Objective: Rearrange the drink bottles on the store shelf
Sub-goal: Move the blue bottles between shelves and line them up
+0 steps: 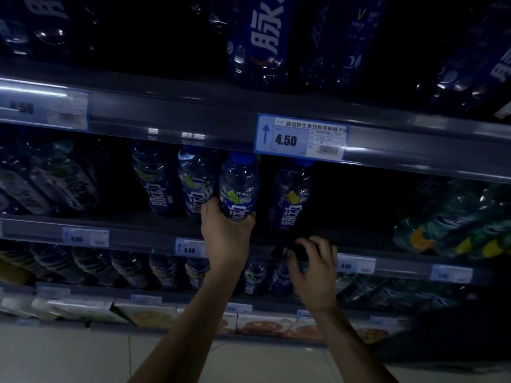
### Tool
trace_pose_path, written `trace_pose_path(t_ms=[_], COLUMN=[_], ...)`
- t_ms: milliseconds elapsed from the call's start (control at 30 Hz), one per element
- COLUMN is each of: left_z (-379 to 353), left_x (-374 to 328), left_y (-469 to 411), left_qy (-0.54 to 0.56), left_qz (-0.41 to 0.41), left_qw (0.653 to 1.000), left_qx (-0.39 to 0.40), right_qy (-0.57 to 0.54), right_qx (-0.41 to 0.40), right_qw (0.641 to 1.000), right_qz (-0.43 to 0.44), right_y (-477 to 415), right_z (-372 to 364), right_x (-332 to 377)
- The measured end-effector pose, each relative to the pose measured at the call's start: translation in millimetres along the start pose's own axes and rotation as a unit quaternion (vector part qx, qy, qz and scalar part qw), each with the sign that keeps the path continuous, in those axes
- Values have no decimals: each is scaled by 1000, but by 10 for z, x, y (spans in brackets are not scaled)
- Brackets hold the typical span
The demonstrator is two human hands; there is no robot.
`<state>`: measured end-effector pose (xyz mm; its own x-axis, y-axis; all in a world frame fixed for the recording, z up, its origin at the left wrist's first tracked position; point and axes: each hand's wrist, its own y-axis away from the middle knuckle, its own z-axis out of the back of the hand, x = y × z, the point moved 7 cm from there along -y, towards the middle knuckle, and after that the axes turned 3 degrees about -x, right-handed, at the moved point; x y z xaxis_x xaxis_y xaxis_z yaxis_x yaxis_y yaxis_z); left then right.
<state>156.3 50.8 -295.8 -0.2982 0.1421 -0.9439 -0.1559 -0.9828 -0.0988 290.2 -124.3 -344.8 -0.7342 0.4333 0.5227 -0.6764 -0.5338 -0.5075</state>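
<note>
Dim store shelf (166, 225). Left hand (225, 230) wrapped around blue bottle (239, 186) at front edge, middle row. Right hand (313, 268) half-curled, empty, at shelf lip. Open gap right of neighbouring bottle (290, 194).

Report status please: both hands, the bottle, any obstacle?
Left hand gripping blue bottle at its base, middle shelf. Right hand open, at shelf edge, holding nothing. Neighbour bottle close right.

"4.50" on shelf price tag (301, 138)

Dim aisle, pale tiled floor (83, 355)
</note>
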Motion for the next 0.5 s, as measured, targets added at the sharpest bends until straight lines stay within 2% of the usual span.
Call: trace_pose_path(t_ms=[233,500], left_z=[-122,-94], left_x=[24,29], left_y=[-60,22], left_qy=[-40,-71], left_qz=[5,6], left_qw=[999,997], left_qx=[-2,34], right_qy=[0,1], right_qx=[10,32], right_qw=[1000,999], right_qz=[5,-9], right_y=[-2,-6], right_z=[40,81], right_x=[28,61])
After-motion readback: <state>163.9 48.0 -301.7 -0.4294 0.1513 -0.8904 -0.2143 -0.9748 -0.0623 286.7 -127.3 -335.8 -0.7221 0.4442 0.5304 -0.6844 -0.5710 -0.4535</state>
